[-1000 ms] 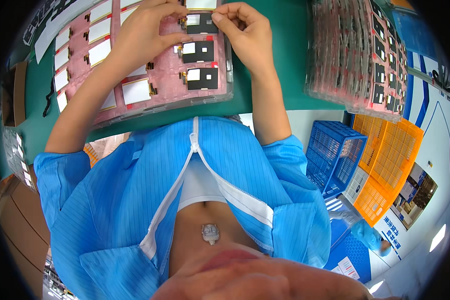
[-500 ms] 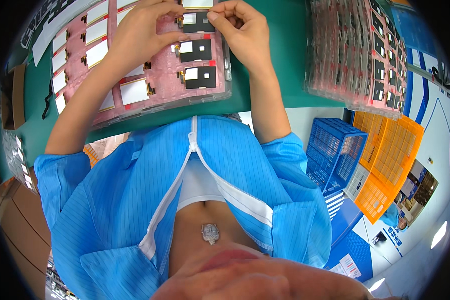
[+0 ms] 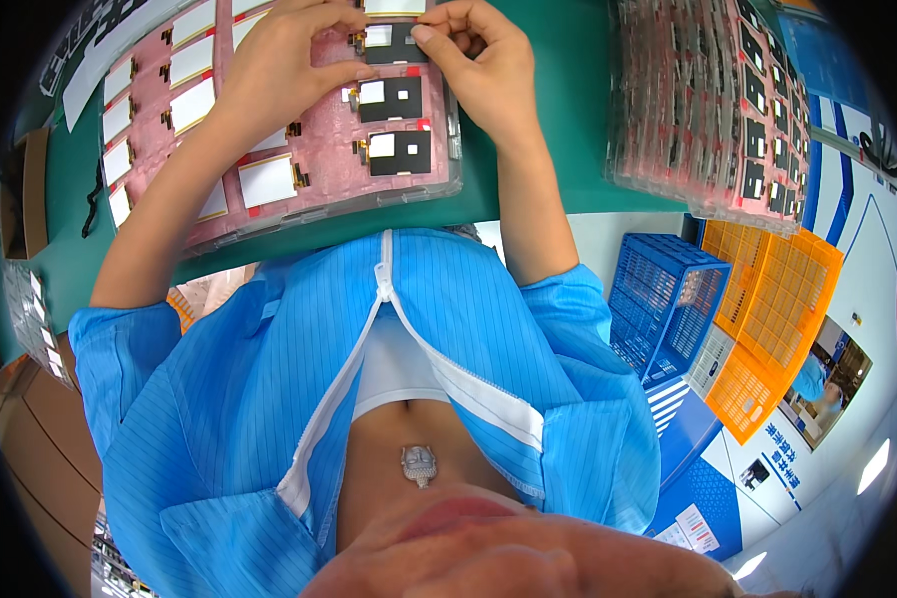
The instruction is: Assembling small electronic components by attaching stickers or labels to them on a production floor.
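Note:
Black-backed flat display panels with small white squares lie in a column on a pink-lined tray. Over its upper part, my left hand has its thumb and forefinger spread apart at the left end of one black panel, beside its small flex connector. At that panel's right edge, my right hand pinches with thumb and forefinger, its other fingers curled. Two more black panels, a middle one and a lower one, lie below. White-faced panels fill the columns to the left, partly hidden by my left forearm.
A tall stack of clear trays with pink liners stands right on the green table. Below it are a blue crate and orange crates. An open cardboard box and a black cable lie left.
My hands stay at the same panel with almost no movement. In the background at lower right, a person in blue has shifted position.

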`<state>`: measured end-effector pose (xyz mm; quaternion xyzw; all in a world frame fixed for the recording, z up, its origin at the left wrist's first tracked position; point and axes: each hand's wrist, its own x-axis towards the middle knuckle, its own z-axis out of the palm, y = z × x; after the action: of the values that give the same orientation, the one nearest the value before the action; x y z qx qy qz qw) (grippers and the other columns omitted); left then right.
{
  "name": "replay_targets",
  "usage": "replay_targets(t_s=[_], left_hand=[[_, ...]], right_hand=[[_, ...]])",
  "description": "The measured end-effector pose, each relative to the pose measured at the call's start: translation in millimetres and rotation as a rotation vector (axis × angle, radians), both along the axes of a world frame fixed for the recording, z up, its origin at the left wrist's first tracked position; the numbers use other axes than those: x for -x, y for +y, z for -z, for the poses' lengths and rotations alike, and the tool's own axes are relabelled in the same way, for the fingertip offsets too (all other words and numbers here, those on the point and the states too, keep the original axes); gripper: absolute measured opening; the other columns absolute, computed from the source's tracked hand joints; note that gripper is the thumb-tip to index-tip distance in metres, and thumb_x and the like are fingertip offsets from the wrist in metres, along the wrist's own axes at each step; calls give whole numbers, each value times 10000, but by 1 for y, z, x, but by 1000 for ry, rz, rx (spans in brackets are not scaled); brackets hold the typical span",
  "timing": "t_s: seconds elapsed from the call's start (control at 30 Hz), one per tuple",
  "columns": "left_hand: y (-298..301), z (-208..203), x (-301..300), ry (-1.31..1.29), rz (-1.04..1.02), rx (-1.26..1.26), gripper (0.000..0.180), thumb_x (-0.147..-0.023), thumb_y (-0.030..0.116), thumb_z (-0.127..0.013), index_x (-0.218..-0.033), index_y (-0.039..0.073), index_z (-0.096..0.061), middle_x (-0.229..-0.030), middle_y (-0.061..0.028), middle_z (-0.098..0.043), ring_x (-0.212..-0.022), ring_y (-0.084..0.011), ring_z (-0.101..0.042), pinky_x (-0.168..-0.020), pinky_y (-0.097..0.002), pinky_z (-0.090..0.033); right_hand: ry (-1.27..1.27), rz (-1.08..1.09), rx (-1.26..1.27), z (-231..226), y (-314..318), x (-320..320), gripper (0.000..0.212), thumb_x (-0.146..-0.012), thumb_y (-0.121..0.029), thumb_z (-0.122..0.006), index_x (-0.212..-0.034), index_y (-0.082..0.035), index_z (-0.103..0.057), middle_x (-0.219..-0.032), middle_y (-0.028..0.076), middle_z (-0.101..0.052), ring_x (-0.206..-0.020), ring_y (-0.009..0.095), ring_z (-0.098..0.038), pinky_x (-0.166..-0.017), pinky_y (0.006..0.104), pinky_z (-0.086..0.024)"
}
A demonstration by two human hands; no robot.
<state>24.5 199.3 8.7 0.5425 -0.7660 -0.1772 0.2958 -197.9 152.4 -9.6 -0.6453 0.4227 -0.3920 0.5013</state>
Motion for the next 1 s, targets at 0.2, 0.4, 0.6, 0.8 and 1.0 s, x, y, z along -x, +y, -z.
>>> replay_targets(t_s=[0.2, 0.4, 0.6, 0.8, 1.0], left_hand=[[0, 3, -2, 6, 8, 2, 382, -777, 138, -856, -1106, 22, -700, -1132, -63, -665, -1022, -239, -652, -878, -331, -508], [2, -7, 9, 40, -61, -37, 406, -760, 133, -856, -1122, 35, -701, -1147, -75, -651, -1044, -265, -643, -896, -356, -508], [-6, -14, 13, 34, 11, 56, 413, -691, 159, -870, -1064, 51, -731, -1023, -102, -657, -1001, -323, -635, -865, -406, -518], [-1, -20, -1, 80, 36, -75, 414, -694, 67, -839, -1080, 11, -701, -1051, -112, -648, -1022, -316, -630, -894, -388, -504], [-83, -54, -12, 73, 120, -53, 194, -793, 38, -761, -985, 20, -737, -936, -107, -676, -866, -261, -663, -764, -354, -519]], right_hand=[[75, -7, 110, -4, 3, -1, 121, -898, -73, -751, -977, -26, -672, -717, -14, -586, -627, 92, -511, -585, 262, -443], [230, 193, 727, -16, 3, -4, 244, -844, -93, -761, -1067, -53, -669, -891, 124, -607, -788, 282, -608, -711, 362, -512], [216, 83, 587, 6, -9, 5, 192, -757, -212, -847, -900, -121, -758, -914, 106, -592, -864, 293, -620, -709, 386, -520], [238, 15, 484, -18, -37, 2, 150, -925, -156, -736, -949, -9, -749, -863, 118, -675, -763, 242, -652, -694, 329, -516], [480, 205, 624, -22, -154, -18, 202, -915, -248, -717, -1043, -111, -792, -925, 149, -735, -837, 339, -707, -745, 438, -554]])
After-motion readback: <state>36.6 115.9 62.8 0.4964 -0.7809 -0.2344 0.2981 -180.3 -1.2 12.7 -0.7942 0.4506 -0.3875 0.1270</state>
